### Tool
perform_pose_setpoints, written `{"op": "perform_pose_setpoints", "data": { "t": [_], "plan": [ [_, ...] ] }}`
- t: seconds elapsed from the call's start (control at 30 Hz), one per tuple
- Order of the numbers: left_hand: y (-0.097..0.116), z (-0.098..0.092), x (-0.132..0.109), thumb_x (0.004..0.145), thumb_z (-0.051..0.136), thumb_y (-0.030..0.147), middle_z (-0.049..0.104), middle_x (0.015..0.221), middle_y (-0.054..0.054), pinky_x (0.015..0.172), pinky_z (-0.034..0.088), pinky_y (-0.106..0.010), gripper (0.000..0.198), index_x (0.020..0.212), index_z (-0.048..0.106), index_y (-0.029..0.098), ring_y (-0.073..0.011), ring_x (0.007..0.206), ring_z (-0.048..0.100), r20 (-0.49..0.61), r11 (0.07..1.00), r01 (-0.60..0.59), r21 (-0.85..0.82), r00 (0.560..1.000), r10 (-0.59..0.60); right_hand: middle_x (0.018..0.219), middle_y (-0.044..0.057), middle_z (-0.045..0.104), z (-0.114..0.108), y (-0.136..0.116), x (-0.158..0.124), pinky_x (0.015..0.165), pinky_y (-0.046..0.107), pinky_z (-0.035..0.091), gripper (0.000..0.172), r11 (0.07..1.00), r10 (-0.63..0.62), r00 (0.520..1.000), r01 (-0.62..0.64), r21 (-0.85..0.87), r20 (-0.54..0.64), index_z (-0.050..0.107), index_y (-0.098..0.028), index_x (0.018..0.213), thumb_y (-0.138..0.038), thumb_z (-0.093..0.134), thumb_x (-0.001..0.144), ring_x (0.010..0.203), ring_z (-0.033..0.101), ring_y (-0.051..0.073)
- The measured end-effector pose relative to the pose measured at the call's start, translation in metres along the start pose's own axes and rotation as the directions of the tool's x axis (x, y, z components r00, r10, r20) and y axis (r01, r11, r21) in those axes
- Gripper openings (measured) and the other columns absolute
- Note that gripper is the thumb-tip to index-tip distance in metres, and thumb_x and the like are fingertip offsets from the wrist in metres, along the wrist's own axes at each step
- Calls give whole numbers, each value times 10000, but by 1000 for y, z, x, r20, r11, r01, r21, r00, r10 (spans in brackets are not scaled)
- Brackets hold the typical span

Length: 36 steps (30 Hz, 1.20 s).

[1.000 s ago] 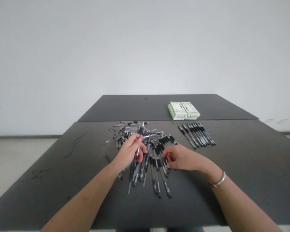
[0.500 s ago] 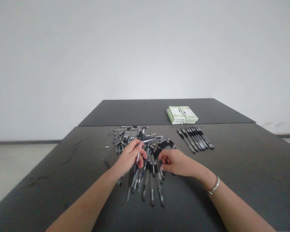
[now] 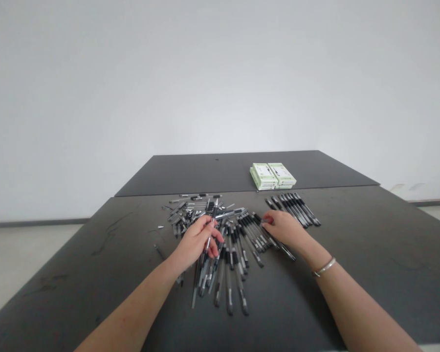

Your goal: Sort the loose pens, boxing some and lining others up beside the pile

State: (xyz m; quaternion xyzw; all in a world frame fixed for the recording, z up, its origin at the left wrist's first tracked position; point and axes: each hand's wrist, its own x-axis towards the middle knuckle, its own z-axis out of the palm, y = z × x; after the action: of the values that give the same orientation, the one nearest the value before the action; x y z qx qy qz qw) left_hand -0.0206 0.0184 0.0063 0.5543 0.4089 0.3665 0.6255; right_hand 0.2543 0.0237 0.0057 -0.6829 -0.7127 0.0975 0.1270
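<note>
In my left hand (image 3: 197,240) a slim pen (image 3: 213,213) stands steeply, its pale tip pointing up, gripped between thumb and fingers. Below and around that hand spreads a heap of clear-barrelled pens with black grips (image 3: 230,288). My right hand (image 3: 281,226) is closed in a pinch at the right side of the heap; a small greyish thing shows at its fingertips, too small to name. Under the right fingers lies a fan of pens (image 3: 252,233). Beyond this hand, a neat row of pens (image 3: 301,210) rests on the table, partly covered by the hand.
Green and white boxes (image 3: 275,177) are stacked on the far black table panel (image 3: 190,171). Small loose pen parts (image 3: 186,215) lie at the heap's left, with one small piece (image 3: 160,227) apart. A white wall (image 3: 220,78) stands behind the table.
My right hand has moved right and away from me, from the heap's middle to its right edge near the row. The left hand keeps its pen in nearly the same place. The view has shifted slightly.
</note>
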Motion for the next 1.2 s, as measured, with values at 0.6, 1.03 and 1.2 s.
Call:
{"op": "perform_pose_setpoints", "data": {
  "t": [0.6, 1.03, 1.2],
  "plan": [
    [-5, -1, 3, 856, 549, 516, 672, 717, 8, 361, 470, -199, 348, 940, 440, 196, -105, 390, 595, 16, 1000, 9, 17, 1000, -9, 757, 37, 706, 1, -11, -2, 638, 250, 416, 211, 990, -16, 995, 2, 138, 102, 612, -139, 1003, -215, 623, 806, 704, 643, 169],
    [-2, -1, 3, 857, 549, 509, 682, 752, -4, 366, 467, -195, 340, 920, 444, 192, -100, 401, 600, 2, 1000, 2, 28, 1000, -2, 734, 29, 711, -10, -16, -8, 561, 231, 418, 326, 978, -50, 964, -5, 208, 262, 584, -110, 1034, -240, 660, 745, 601, 638, 148],
    [-1, -1, 2, 853, 553, 517, 680, 735, -2, 369, 471, -200, 349, 924, 441, 194, -105, 402, 601, -3, 999, 0, 34, 1000, 0, 643, 19, 703, -7, -17, -8, 562, 221, 429, 276, 980, -31, 965, -22, 198, 259, 593, -111, 1027, -187, 572, 763, 574, 647, 147]
  ]
}}
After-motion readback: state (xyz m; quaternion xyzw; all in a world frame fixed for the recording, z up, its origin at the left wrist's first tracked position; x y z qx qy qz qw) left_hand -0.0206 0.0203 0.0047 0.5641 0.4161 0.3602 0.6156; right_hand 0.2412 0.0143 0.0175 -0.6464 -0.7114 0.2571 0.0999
